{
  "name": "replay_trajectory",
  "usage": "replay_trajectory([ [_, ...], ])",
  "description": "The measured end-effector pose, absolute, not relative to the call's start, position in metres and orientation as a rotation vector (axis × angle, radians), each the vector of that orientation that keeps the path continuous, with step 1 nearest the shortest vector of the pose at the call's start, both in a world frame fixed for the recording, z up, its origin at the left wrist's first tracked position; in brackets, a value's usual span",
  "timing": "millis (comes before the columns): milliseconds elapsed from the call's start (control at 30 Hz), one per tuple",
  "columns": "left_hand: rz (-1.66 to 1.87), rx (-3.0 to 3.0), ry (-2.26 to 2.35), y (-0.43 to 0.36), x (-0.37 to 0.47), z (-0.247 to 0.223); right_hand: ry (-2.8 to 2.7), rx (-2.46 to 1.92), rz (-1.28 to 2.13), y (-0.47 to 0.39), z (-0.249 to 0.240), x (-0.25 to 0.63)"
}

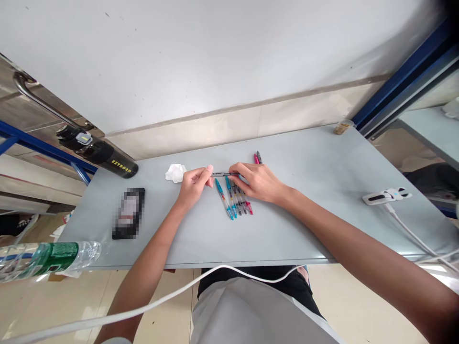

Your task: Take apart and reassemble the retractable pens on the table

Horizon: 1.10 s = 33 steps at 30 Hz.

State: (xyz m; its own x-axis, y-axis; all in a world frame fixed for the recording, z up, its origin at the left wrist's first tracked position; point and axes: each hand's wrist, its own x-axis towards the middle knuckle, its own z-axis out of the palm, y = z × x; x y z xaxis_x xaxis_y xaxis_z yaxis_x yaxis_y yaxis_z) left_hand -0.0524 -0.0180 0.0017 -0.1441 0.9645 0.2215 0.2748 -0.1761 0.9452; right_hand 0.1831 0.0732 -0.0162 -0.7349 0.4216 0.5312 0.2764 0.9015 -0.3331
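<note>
A dark pen (219, 174) is held level between my two hands, over the middle of the table. My left hand (193, 185) pinches one end between thumb and fingers. The fingers of my right hand (256, 180) close on its other end. Just below lie several pens in a row: a blue pen (224, 198) at the left, another blue pen (231, 196) beside it, dark ones, and a red pen (248, 208) at the right. My right hand partly covers their upper ends. Behind it a pink pen (256, 158) and a dark-capped pen (259, 156) stick out.
Crumpled white tissue (175, 173) lies beyond my left hand. A black drink bottle (103, 155), a blurred dark object (129, 213) and a clear plastic bottle (50, 258) are on the left. At right are a white device (386, 196) with a cable and a small cup (343, 127).
</note>
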Motion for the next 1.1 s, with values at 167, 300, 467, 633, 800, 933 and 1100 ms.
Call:
replay_trajectory([
  [167, 1.288, 1.557, 1.458, -0.02, -0.052, 0.005, -2.428, -0.466, 0.294, 0.074, -0.018, 0.183],
  [300, 1.276, 1.566, 1.462, -0.021, -0.055, 0.006, -2.433, -0.468, 0.309, 0.074, -0.018, 0.183],
  [467, 1.275, 1.593, 1.455, -0.021, -0.056, 0.006, -2.428, -0.482, 0.313, 0.073, -0.017, 0.183],
  [633, 1.269, 1.65, 1.438, -0.02, -0.058, 0.001, -2.433, -0.478, 0.312, 0.074, -0.018, 0.183],
  [800, 1.319, 1.715, 1.422, -0.017, -0.061, -0.003, -2.435, -0.488, 0.312, 0.075, -0.018, 0.184],
  [933, 1.371, 1.771, 1.417, -0.016, -0.062, -0.003, -2.462, -0.5, 0.361, 0.075, -0.017, 0.184],
  [1100, 1.414, 1.785, 1.423, -0.018, -0.06, -0.001, -2.498, -0.502, 0.363, 0.075, -0.017, 0.183],
])
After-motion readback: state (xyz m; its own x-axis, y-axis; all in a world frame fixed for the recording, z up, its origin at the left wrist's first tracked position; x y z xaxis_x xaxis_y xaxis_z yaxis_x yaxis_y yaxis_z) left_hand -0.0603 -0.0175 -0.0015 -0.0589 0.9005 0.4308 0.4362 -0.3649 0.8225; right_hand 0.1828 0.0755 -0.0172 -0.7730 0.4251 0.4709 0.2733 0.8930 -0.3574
